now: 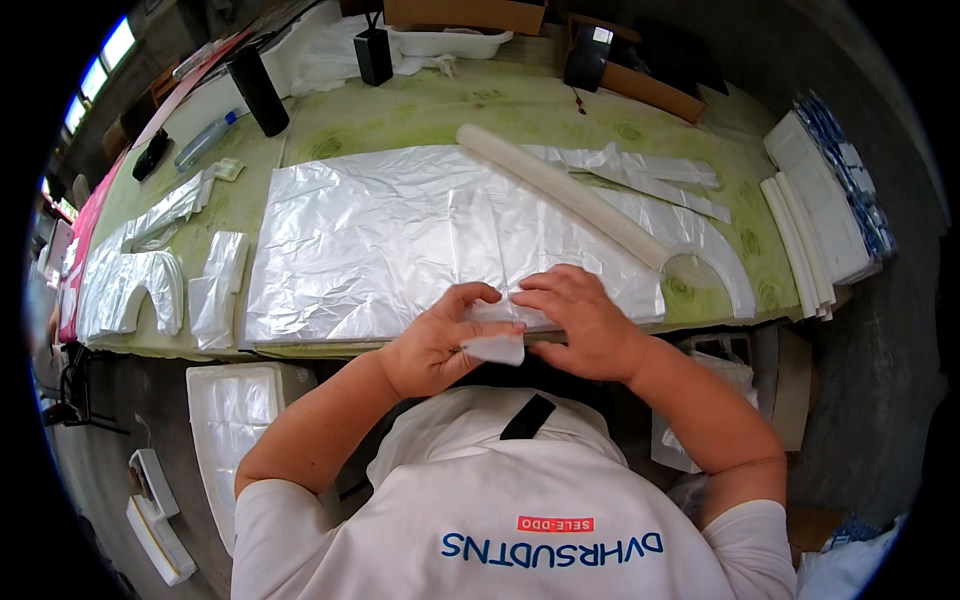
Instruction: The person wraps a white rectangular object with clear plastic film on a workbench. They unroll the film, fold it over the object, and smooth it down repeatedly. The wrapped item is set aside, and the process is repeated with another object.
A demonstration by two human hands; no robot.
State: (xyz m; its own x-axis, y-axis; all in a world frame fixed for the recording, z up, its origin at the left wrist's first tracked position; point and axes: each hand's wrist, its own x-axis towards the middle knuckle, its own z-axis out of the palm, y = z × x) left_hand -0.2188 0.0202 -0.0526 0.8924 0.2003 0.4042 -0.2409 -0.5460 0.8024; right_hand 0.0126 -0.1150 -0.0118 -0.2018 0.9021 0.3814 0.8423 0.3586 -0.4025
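Both hands meet at the near edge of a green-patterned worktable [430, 110], working on a wide, crinkled sheet of translucent white plastic film [400, 240] that lies flat across the table's middle. The left hand [440, 340] is partly curled, fingers bent onto the film's near edge, and its thumb and fingertips pinch a small folded flap of the same film [495, 348] that hangs just over the table edge. The right hand [580, 320] is bent at the knuckles with fingers pressed down on the film just beside the left hand, fingertips nearly touching it; whether it grips anything beneath cannot be told.

A long white roll of rolled-up film [560, 195] lies diagonally on the sheet's far right part. Left of the sheet rest smaller cut plastic pieces with arched cut-outs [130, 285]. A stack of flat white folded packs [810, 230] sits at the table's right end. A black cylindrical bottle [258, 90] stands at the far left.
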